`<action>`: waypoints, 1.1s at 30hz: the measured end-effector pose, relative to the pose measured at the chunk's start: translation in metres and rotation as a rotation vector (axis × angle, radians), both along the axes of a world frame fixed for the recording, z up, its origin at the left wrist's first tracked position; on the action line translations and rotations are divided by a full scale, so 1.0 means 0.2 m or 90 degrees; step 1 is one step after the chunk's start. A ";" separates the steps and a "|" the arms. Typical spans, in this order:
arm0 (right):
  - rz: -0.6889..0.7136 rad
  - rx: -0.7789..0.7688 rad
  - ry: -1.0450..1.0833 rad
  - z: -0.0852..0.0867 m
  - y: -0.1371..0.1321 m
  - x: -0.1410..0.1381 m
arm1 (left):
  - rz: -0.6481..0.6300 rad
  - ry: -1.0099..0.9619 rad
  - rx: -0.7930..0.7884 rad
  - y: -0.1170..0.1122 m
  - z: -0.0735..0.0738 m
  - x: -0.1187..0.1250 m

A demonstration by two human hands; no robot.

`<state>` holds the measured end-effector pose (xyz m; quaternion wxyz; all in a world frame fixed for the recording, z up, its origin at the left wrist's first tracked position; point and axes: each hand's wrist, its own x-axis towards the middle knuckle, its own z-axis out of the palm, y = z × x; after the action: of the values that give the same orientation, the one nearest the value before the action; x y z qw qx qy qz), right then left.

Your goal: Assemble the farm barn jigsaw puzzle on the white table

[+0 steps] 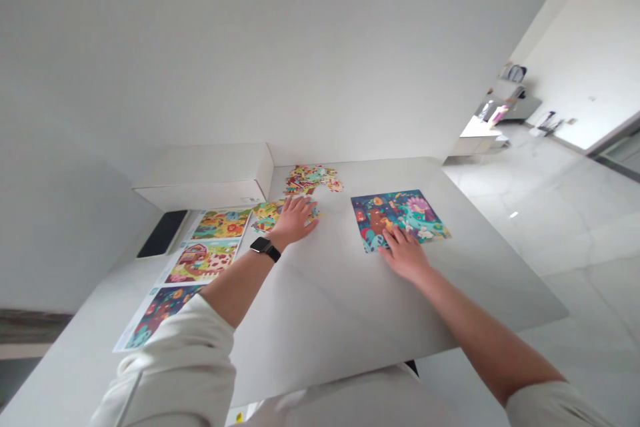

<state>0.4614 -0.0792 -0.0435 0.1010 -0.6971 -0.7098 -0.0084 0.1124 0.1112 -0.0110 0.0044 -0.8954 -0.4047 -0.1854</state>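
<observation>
Hands lie flat with the fingers eased apart: the left hand over a loose cluster of yellow puzzle pieces, the right hand on the near edge of the dark puzzle. Neither is clenched, and neither appears to grasp anything, though the view is wide and distant, so a small piece under the left palm could escape notice. The dark puzzle lies joined on the right side of the desk, well apart from the loose pieces; a second, mixed pile of pieces sits behind the yellow cluster, near the wall.

For good handling, light and even pressure seems best on the right, with the fingertips spread over several joins; a push from one edge could buckle the thin sheet of pieces. On the left, a low, flat palm suits pieces that overlap, since pressing hard might drive one over another, and the two groups lie close enough to mix.

One likely container shows: a long white box at the back left, with a small label on its front. No opening faces the camera, so its contents cannot be told. Before it lie a dark phone and a printed picture sheet, partly hidden by the left arm.
</observation>
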 end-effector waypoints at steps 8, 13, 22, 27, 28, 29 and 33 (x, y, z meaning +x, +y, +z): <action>0.246 -0.055 0.110 0.19 -0.37 -0.53 | -0.099 0.018 -0.100 -0.44 0.04 0.15; 0.125 -0.028 0.093 0.26 -0.19 -0.39 | -0.034 0.130 -0.161 -0.62 0.02 -0.06; 0.181 -0.075 0.164 0.22 0.11 -0.34 | 0.086 0.037 -0.147 -0.60 0.08 -0.38; 0.146 -0.066 0.097 0.29 0.40 -0.32 | 0.157 0.069 -0.162 -0.47 0.14 -0.34; 0.151 -0.082 0.080 0.29 0.44 -0.33 | 0.166 0.079 -0.175 -0.44 0.14 -0.32; 0.155 -0.101 0.063 0.30 0.47 -0.35 | 0.176 0.086 -0.186 -0.42 0.15 -0.29; 0.163 -0.165 0.024 0.30 0.54 -0.41 | 0.217 0.099 -0.222 -0.37 0.15 -0.19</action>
<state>0.3794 0.0298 0.0167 0.0239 -0.6084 -0.7857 0.1093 0.0736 0.0379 0.0195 -0.0879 -0.8129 -0.5744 -0.0397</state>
